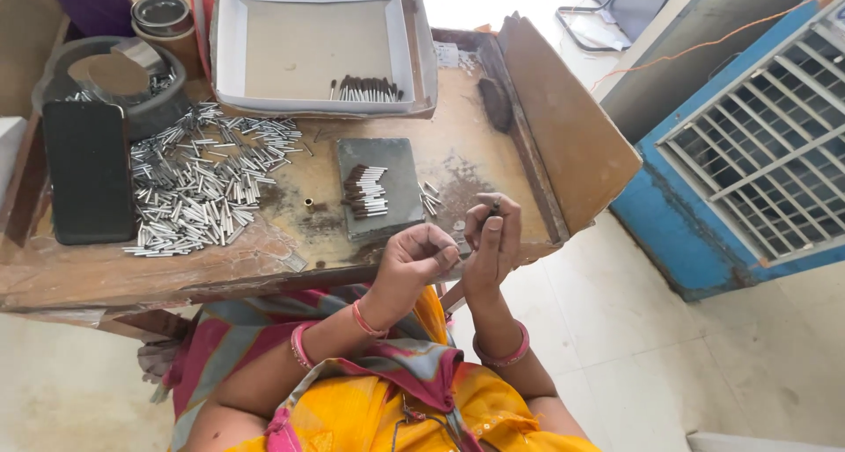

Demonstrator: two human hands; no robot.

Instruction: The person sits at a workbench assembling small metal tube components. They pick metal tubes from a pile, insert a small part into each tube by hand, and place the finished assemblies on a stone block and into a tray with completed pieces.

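One view only, worn on the head, looking steeply down and slightly forward over the lap. Close to the hands: left hand and right hand just below frame centre, forearms running in from the bottom edge. Wooden work table across the left and middle, its far end at the top of the frame. White cardboard box at top centre. Blue cooler grille at the right edge. Pale tiled floor at lower right.

Bright, even daylight; soft shadows, wide-angle edge distortion.
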